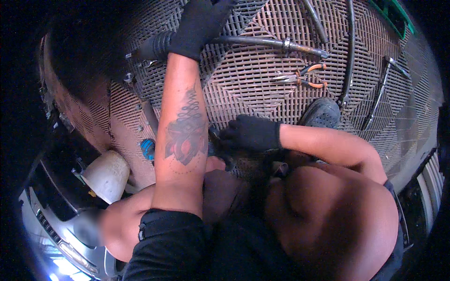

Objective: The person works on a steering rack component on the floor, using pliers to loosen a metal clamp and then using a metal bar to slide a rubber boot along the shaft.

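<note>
My left hand (199, 23), in a black glove, is closed around a long dark shaft (262, 42) where its ribbed rubber boot (157, 45) begins. The shaft lies across the grated floor mat (253, 84), metal end pointing right. My tattooed left forearm reaches up to it from the lower middle. My right hand (251, 133), also in a black glove, is curled over a small dark object (214, 143) just above my knees. What that object is stays hidden behind my left forearm.
Orange-handled pliers (300, 77) lie on the mat right of the shaft. A long wrench (382, 86), a hose (349, 51) and another bar lie farther right. My shoe (321, 112) is beside the hose. A white bucket (108, 175), a blue item (147, 149) and a car's front (56, 220) are at left.
</note>
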Action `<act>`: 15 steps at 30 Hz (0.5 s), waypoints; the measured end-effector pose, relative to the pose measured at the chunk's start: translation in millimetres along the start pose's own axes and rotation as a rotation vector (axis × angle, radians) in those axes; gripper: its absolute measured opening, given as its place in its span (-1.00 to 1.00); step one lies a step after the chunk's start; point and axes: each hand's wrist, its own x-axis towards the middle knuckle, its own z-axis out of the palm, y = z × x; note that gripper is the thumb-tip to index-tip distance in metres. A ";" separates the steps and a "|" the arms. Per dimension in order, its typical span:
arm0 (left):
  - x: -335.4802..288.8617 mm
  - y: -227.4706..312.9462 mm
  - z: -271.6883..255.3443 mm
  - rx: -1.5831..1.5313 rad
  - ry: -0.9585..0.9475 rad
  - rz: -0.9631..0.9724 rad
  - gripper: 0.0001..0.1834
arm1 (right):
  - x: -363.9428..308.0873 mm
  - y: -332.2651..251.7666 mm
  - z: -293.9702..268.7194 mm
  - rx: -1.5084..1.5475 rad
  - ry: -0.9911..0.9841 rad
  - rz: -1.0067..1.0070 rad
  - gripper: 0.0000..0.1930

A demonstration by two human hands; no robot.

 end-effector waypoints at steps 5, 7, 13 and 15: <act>-14.1 48.4 -35.8 -0.038 0.053 -0.123 -0.57 | 21.5 15.5 71.0 0.033 -0.100 0.037 -0.65; -29.3 48.3 -49.4 -0.095 0.073 -0.239 -0.54 | 30.3 18.9 70.4 0.022 -0.103 0.091 -0.67; -45.4 54.3 -23.3 -0.131 0.086 -0.299 -0.63 | 2.0 23.6 33.9 0.205 0.052 0.360 -0.64; -42.4 59.8 8.3 -0.101 0.101 -0.223 -0.64 | -48.6 33.8 1.1 0.156 0.403 0.216 -0.45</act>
